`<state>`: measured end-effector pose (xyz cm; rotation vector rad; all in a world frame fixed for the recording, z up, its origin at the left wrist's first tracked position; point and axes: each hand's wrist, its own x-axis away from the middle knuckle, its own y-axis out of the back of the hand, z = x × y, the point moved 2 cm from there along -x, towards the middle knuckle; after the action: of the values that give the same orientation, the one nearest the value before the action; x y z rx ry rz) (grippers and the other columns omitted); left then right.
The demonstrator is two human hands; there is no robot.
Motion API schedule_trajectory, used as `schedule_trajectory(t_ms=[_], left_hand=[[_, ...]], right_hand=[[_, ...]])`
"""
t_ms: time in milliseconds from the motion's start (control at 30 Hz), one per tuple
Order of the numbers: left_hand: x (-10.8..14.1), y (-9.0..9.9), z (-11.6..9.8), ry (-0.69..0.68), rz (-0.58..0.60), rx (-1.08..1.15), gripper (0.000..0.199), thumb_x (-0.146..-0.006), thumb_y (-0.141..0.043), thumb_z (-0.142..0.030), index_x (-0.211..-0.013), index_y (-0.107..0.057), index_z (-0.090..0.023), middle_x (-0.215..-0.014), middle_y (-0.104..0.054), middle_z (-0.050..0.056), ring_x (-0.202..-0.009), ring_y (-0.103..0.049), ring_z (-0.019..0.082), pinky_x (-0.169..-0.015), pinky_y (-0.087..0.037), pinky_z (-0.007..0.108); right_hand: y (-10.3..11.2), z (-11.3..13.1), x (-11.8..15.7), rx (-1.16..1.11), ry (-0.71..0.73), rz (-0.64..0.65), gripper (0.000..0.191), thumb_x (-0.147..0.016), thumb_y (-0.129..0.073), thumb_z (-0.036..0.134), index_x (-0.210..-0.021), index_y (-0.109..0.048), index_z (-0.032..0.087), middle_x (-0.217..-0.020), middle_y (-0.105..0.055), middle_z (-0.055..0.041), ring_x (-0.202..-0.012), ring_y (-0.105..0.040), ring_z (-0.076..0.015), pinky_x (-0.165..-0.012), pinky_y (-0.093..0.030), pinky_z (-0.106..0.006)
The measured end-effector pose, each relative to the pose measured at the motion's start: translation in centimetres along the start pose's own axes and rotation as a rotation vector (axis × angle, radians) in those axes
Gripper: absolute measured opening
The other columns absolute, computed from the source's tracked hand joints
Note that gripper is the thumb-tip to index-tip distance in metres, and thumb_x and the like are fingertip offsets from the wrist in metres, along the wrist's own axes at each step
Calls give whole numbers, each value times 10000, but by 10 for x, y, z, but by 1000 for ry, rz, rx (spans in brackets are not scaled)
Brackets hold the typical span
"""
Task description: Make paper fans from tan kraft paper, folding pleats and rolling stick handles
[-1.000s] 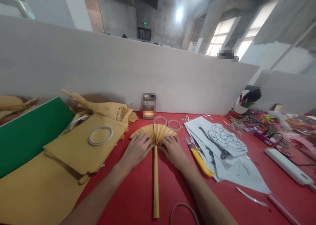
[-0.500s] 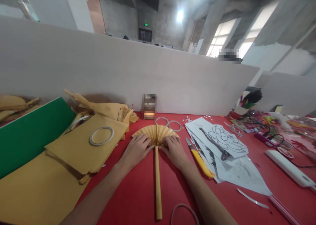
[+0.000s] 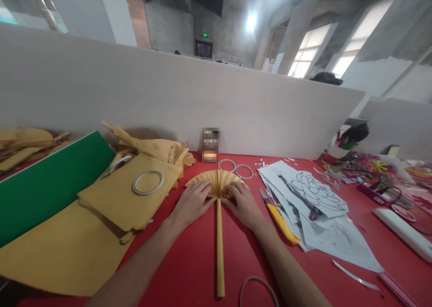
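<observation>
A pleated tan paper fan lies spread in a half circle on the red table, directly before me. From the centre of its pleats a long, narrow paper handle runs straight toward me. My left hand holds the fan's left half, its fingers bent over the pleats and its thumb near the top of the handle. Opposite it, my right hand grips the right half, with curled fingers and the thumb close to the centre. Both hands partly cover the lower pleats.
Stacked tan paper lies left, topped by a ring, beside a green board. Two more rings sit behind the fan. Right are a yellow utility knife, flower drawings and a white tool. A white partition stands behind.
The view has swung slightly left, so everything appears shifted right. Both hands stay on the fan, with the right fingers slightly more curled.
</observation>
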<state>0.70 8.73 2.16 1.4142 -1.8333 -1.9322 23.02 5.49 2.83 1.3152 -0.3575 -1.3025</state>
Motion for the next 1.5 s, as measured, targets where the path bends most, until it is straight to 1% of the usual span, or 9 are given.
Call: schedule_trajectory(t_ms=[100,167,267,400,533,1067,1267,1400,1500], left_hand=[[-1,4,-4,1,2,-42,168,-1029,-663,-354,-1100,-672,-202,-1324,-693,144,-1235,-643,347,-1038,-508,511],[-1,7,-6,3,12,-62,151,-1033,-657,-349,-1045,-667,-199,-1188,-716,128,-1144,-661,336,-1013,-506,512],[0,9,-8,4,25,-70,162,-1051,-630,-347,-977,-649,-205,-1021,-716,86,-1023,-672,300,-936,-517,468],[-1,10,-8,9,15,-59,165,-1060,-616,-347,-968,-642,-212,-994,-707,73,-990,-667,273,-899,-510,418],[-3,9,-10,19,2,-47,163,-1048,-640,-347,-966,-646,-206,-989,-701,74,-995,-662,278,-929,-501,428],[-9,6,-3,26,10,-40,210,-1045,-662,-402,-963,-654,-209,-1010,-715,68,-1004,-664,274,-877,-498,423],[-10,3,1,13,0,-16,198,-1054,-645,-396,-975,-650,-214,-1003,-713,62,-1011,-653,275,-913,-494,433],[-11,3,1,8,-12,-14,185,-1043,-663,-374,-952,-646,-213,-985,-707,58,-989,-654,274,-876,-492,427],[-10,4,2,4,-20,-19,168,-1038,-667,-352,-945,-647,-213,-977,-700,58,-984,-654,275,-885,-486,433]], right_hand=[[1,0,0,-3,-18,-2,182,-1022,-689,322,-1166,-608,247,-1224,-660,-95,-1146,-585,-303,-965,-496,-436],[1,0,0,18,-5,15,80,-1042,-657,314,-1058,-610,250,-1144,-668,-76,-1078,-595,-285,-937,-480,-415],[-1,0,0,59,13,42,122,-1074,-602,291,-960,-595,250,-1042,-680,-49,-984,-609,-255,-895,-447,-388],[-3,-2,0,86,20,36,145,-1086,-580,276,-945,-588,246,-995,-688,-37,-946,-620,-237,-881,-421,-370],[-5,-4,1,86,19,17,156,-1085,-586,283,-934,-582,242,-983,-682,-34,-946,-622,-237,-901,-415,-369],[-10,-11,2,41,14,-27,150,-1095,-538,331,-994,-615,251,-1038,-679,-66,-1001,-626,-277,-931,-452,-413],[-11,-12,4,69,8,-38,151,-1087,-522,316,-1000,-630,255,-1060,-689,-77,-1018,-629,-279,-931,-457,-416],[-11,-11,4,113,-20,-69,122,-1089,-523,299,-1065,-636,262,-1203,-688,-80,-1152,-604,-282,-1046,-395,-465],[-11,-9,5,137,-20,-94,112,-1076,-540,287,-1121,-641,268,-1322,-655,-100,-1242,-578,-297,-1067,-393,-481]])
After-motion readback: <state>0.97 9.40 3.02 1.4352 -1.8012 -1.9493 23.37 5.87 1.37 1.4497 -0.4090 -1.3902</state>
